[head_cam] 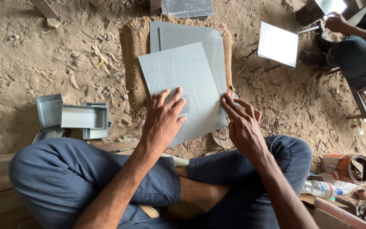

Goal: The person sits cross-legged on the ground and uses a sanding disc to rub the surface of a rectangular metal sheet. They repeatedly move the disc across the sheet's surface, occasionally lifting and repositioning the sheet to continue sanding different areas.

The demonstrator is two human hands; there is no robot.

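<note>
While you sit cross-legged on the sandy floor, your left hand lies flat, fingers spread, on the top grey metal sheet, which rests on other sheets over a burlap mat. Your right hand pinches the sheet's right edge, perhaps with a small tool. Folded metal trays lie by the mat's left edge.

I log: sheet metal panel, pale grey, scuffed; burlap mat, straw-brown weave; trousers, slate blue; floor, sandy tan.
</note>
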